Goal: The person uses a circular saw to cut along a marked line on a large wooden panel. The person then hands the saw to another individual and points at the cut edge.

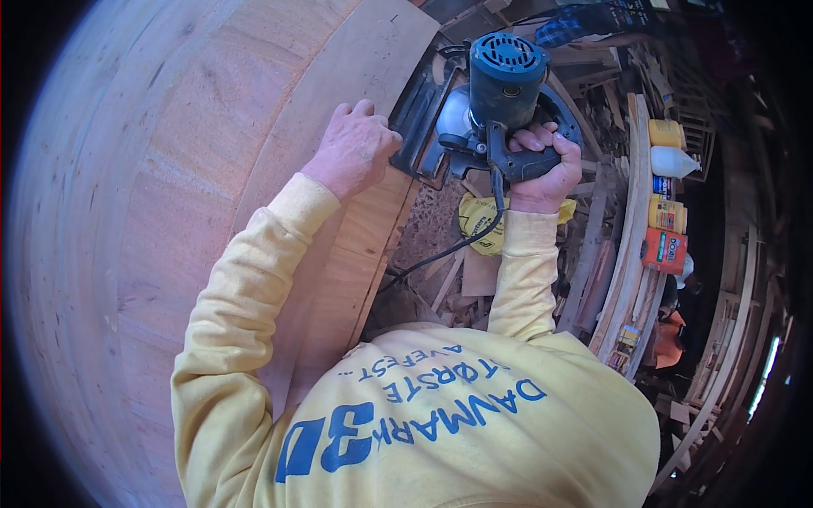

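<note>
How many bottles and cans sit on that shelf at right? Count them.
5 visible: yellow can on top, white bottle, small blue-red can, yellow can, orange container lowest. Clutter may hide others.

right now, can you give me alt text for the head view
A person in a yellow sweatshirt runs a blue circular saw along a large plywood sheet's edge: right hand gripping the handle, left hand pressed on the wood beside the saw's base. Wood scraps and bottles lie to the right.
</note>
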Motion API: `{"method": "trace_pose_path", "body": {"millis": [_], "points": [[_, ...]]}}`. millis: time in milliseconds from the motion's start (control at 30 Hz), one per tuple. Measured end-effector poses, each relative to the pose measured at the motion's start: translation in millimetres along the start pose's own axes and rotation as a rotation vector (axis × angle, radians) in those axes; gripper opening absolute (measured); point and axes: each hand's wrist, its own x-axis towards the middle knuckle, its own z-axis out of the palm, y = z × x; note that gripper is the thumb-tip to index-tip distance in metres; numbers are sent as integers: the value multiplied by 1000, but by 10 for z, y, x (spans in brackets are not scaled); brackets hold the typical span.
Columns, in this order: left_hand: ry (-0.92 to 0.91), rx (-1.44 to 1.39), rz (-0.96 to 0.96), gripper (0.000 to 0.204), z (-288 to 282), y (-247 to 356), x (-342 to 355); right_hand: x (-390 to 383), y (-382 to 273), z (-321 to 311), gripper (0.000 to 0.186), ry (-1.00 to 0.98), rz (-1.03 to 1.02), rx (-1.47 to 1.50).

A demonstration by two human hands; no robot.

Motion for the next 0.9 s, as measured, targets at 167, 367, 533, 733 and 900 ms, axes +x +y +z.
{"method": "trace_pose_path", "body": {"millis": [167, 367, 533, 733, 900], "points": [[35, -5, 17, 6, 59, -18, 10, 17, -1, -4, 20, 11, -11, -6], [24, 9, 9, 6, 78, -29, 38, 44, -19, -6, 20, -7, 6, 13], [40, -15, 1, 4, 82, -30, 56, 73, -6, -18, 19, 15, -17, -11], [31, -1, -9, 5, 60, -26, 102, 112, -24, -36, 20, 10, -18, -10], [42, -2, 0, 5, 57, -38, 137, 147, -26, -48, 19, 26, -22, 8]]}}
